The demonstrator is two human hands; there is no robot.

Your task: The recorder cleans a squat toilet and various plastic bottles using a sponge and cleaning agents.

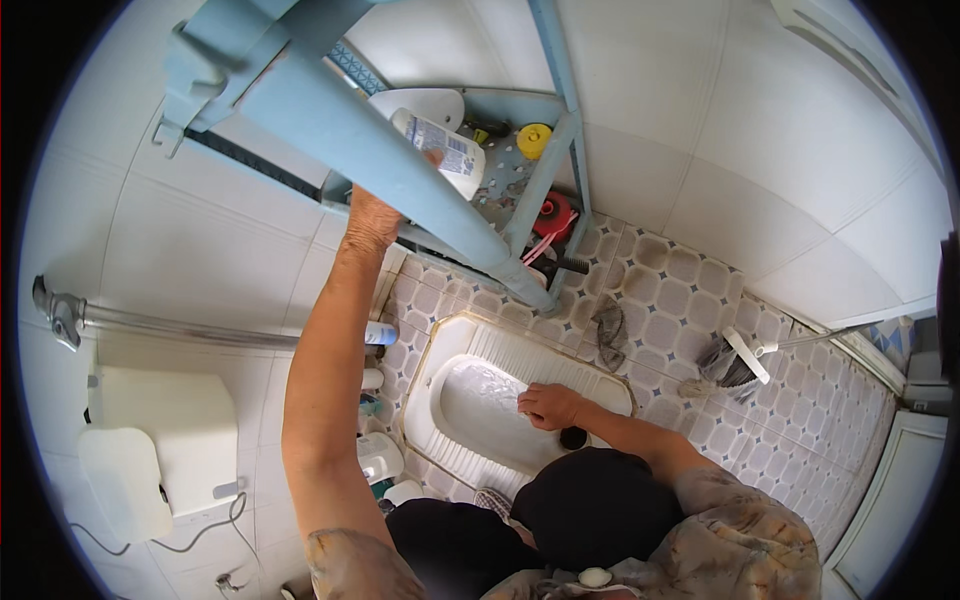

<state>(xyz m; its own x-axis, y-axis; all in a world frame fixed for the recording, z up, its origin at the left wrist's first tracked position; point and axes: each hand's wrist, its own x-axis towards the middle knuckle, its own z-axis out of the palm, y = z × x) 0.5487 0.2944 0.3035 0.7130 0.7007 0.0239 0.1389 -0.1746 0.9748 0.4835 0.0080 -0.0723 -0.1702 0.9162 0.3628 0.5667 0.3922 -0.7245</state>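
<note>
My left hand (375, 217) reaches behind the post of a light blue rack and grips a white plastic bottle (461, 166) with a printed label, tilted over the rack's shelf (499, 199). The post hides part of the hand and bottle. Over the white squat toilet pan (480, 409), my right hand (551, 406) is held with its fingers curled in. Whether it holds something small cannot be told. Inside the basin the surface looks wet. The drain hole (574, 437) is dark, beside my right wrist.
A yellow round container (534, 141) stands on the shelf; a red one (553, 214) is lower. A dark mesh cloth (611, 332) and a broom head (731, 364) lie on the patterned floor tiles. Several bottles (380, 456) stand left of the pan. A metal pipe (187, 324) crosses the left wall.
</note>
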